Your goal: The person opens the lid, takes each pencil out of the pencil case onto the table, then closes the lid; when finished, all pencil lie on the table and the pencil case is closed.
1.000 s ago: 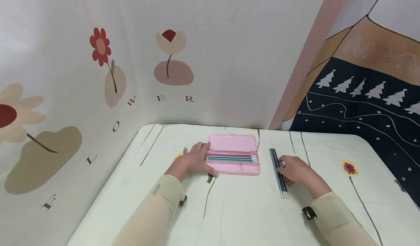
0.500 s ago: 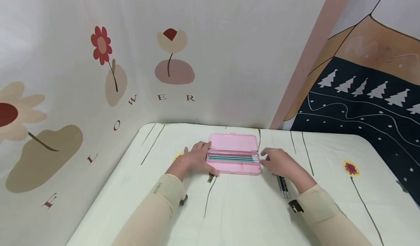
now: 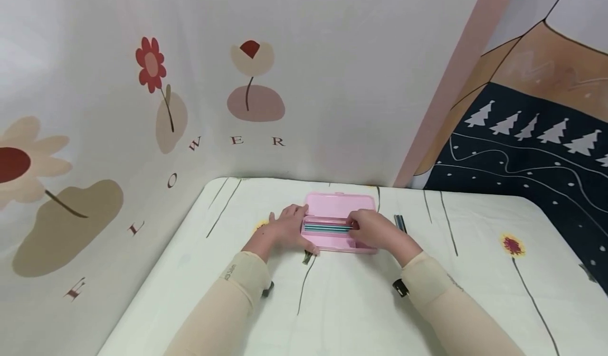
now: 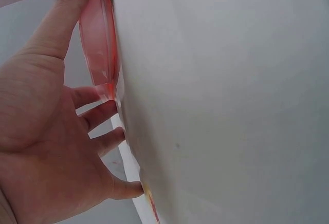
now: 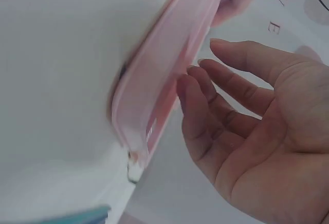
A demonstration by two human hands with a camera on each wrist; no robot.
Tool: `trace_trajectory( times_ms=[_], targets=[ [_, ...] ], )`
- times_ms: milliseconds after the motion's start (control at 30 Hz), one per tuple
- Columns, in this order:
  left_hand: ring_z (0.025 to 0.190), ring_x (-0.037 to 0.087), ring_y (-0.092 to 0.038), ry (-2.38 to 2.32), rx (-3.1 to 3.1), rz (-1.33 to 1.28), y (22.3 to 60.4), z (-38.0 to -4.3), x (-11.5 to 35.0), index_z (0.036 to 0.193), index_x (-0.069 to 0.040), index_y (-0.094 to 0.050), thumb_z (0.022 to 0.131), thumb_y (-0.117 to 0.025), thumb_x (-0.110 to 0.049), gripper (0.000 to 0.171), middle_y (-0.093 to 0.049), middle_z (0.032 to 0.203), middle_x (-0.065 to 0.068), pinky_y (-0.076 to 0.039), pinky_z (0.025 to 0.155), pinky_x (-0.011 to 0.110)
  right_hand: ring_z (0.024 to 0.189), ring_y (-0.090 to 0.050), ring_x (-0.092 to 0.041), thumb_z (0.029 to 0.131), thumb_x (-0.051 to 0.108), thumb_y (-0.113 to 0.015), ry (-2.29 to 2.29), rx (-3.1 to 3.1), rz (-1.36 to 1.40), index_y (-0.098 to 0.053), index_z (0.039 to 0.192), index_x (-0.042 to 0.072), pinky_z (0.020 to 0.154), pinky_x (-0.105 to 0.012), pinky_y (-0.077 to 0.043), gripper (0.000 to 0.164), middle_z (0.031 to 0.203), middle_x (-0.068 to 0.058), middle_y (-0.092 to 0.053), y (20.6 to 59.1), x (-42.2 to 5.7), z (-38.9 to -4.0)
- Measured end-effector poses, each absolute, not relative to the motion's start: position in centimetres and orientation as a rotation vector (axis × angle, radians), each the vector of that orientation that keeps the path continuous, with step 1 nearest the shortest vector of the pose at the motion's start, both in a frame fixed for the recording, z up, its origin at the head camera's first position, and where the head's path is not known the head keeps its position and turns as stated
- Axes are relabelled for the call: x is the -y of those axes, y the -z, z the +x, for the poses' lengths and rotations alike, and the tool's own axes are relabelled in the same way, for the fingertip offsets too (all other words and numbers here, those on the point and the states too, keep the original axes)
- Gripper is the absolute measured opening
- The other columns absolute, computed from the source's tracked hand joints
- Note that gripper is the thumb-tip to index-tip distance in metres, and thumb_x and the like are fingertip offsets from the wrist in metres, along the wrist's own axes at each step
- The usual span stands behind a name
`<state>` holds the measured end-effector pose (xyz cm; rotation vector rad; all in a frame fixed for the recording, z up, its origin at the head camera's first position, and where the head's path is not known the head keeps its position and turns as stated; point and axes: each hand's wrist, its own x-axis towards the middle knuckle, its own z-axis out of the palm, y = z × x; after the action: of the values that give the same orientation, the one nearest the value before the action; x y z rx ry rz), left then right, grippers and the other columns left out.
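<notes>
An open pink pencil case (image 3: pixel 332 205) lies on the table with its lid folded back. Several green-and-silver pencils (image 3: pixel 325 227) lie lengthwise in its rear compartment. My left hand (image 3: pixel 286 232) rests at the case's left end, thumb at the front corner and spread fingers toward the hinge. In the left wrist view those fingers touch the cloth beside the case (image 4: pixel 97 41). My right hand (image 3: pixel 375 228) is over the case's right end, its fingertips at the pencils' ends. The right wrist view shows this hand's (image 5: pixel 257 116) fingers loosely bent, with nothing between thumb and fingers.
More dark pencils (image 3: pixel 400 222) lie on the cloth right of the case, partly hidden by my right forearm. White flower-print cloth (image 3: pixel 351 303) covers the table. A printed curtain (image 3: pixel 332 108) hangs behind its far edge.
My right hand has left the loose pencils and moved left to above the case's right end. The left hand stays at the case's left end, and the case has not shifted.
</notes>
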<state>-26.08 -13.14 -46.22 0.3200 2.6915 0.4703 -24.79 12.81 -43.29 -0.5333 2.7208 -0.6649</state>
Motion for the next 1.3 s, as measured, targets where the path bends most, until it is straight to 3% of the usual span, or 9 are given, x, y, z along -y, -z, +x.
trace_trajectory(
  times_ms=[267,467,967,1300],
  targets=[
    [0.164,0.029,-0.025,-0.464,-2.689,0.338,46.1,-26.0,13.2,0.173,-0.016,-0.018,0.072,-0.087,-0.075,0.135,-0.030,0.174,0.009,-0.010,0.134,0.072,0.083,-0.056,-0.017,0.097,0.013,-0.078,0.681,-2.693,-0.597,-0.075,0.111,0.005,0.078,-0.031,-0.051,0.016,0.090,-0.004,-0.067,43.7,-11.2,-25.5],
    [0.165,0.030,-0.024,-0.464,-2.683,0.348,45.9,-25.9,13.2,0.173,-0.015,-0.017,0.074,-0.087,-0.074,0.135,-0.028,0.175,0.009,-0.010,0.133,0.073,0.078,-0.055,-0.016,0.099,0.016,-0.077,0.685,-2.630,-0.561,-0.069,0.100,0.008,0.071,-0.029,-0.046,0.011,0.086,-0.004,-0.063,44.1,-10.8,-25.9],
    [0.166,0.030,-0.023,-0.445,-2.693,0.348,45.7,-25.8,13.2,0.173,-0.015,-0.017,0.074,-0.087,-0.074,0.135,-0.028,0.175,0.010,-0.011,0.133,0.073,0.082,-0.057,-0.017,0.101,0.011,-0.071,0.720,-2.529,-0.545,-0.066,0.106,0.014,0.077,-0.031,-0.048,0.007,0.091,-0.004,-0.062,44.4,-11.1,-26.6],
    [0.164,0.030,-0.024,-0.447,-2.692,0.333,45.8,-25.7,13.2,0.173,-0.016,-0.017,0.073,-0.087,-0.074,0.135,-0.029,0.175,0.010,-0.011,0.134,0.072,0.083,-0.055,-0.017,0.101,0.007,-0.069,0.659,-2.552,-0.600,-0.064,0.097,0.010,0.076,-0.029,-0.045,0.007,0.089,-0.004,-0.059,44.4,-10.7,-26.7]
  ],
)
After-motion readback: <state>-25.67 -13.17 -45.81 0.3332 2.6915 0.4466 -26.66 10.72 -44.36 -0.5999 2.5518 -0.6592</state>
